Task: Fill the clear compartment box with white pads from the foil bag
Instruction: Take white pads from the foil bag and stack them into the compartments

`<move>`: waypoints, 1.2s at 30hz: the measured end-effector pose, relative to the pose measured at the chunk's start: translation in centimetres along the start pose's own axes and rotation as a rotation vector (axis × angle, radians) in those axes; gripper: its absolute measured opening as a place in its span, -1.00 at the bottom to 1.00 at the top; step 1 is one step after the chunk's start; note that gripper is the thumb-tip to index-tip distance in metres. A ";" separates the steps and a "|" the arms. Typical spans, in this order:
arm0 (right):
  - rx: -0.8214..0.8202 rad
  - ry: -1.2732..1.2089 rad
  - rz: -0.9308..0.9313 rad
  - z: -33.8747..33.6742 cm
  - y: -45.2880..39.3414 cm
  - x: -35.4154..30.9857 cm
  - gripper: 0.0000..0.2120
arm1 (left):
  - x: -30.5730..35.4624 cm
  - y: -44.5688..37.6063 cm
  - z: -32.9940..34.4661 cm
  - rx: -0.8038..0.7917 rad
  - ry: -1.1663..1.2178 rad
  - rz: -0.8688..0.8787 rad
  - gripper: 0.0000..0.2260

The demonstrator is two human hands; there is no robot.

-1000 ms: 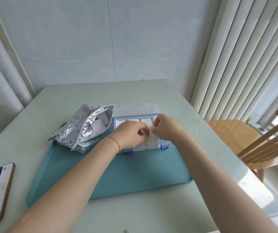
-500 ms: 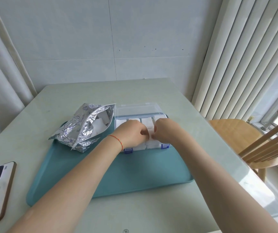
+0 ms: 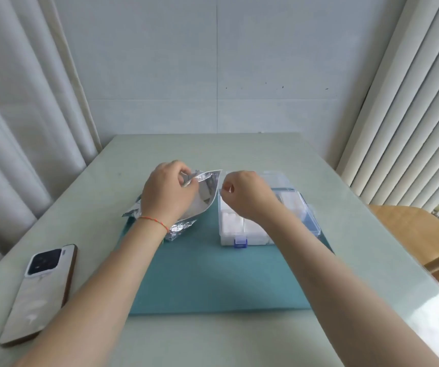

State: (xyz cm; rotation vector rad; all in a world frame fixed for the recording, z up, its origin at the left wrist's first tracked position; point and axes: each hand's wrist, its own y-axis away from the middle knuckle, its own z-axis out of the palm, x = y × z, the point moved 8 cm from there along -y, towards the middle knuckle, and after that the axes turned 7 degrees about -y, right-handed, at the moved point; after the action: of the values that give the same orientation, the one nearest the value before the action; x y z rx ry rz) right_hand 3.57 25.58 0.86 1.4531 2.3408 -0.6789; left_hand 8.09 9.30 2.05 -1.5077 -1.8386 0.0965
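Note:
The crinkled foil bag (image 3: 186, 223) lies on the left of the teal tray (image 3: 213, 276), mouth facing right. My left hand (image 3: 168, 194) grips the bag's upper lip. My right hand (image 3: 244, 194) hovers over the box's left end, its curled fingertips pinching the right edge of the bag's mouth. The clear compartment box (image 3: 239, 231) sits on the right of the tray, its lid (image 3: 276, 178) open at the back and a blue latch (image 3: 240, 241) in front. White pads (image 3: 230, 223) fill the compartments I can see. My right forearm hides part of the box.
A phone (image 3: 40, 292) lies face down near the table's left front edge. A wooden chair (image 3: 419, 234) stands at the right, beside the vertical blinds (image 3: 411, 102). Curtains (image 3: 14, 115) hang at the left. The pale green table (image 3: 239, 149) stretches beyond the tray.
Both hands left the box's middle compartments and moved left and up to the foil bag's mouth. My left hand now grips the bag.

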 end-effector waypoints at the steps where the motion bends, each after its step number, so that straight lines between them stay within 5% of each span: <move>1: -0.018 -0.006 -0.023 0.8 -0.4 -0.9 -0.82 | -1.3 0.0 0.3 -0.061 -0.001 -0.032 -0.81; 3: -0.050 -0.010 -0.058 2.1 -0.9 -2.2 -0.82 | -3.0 0.2 1.4 -0.196 0.014 -0.077 -0.71; 8: -0.165 -0.005 -0.083 5.2 -1.9 -3.4 -0.85 | -4.6 0.9 2.0 -0.284 0.106 -0.120 -0.88; 12: -0.233 0.079 -0.081 6.3 -2.0 -3.1 -0.80 | -5.6 1.3 2.7 -0.422 0.050 -0.052 -0.75; 22: -0.246 -0.111 -0.029 7.7 -2.5 -3.3 -0.74 | -8.1 0.9 1.4 -0.185 0.031 -0.126 -0.82; 36: -0.181 -0.298 0.061 8.0 -2.6 -3.7 -0.86 | -8.2 1.4 1.5 -0.144 0.075 -0.126 -0.86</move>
State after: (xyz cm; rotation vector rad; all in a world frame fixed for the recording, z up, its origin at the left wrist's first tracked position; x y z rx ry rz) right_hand 2.93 17.50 -3.50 1.2455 2.0638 -0.6035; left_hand 8.63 3.14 -3.77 -1.4669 -1.9086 -0.1534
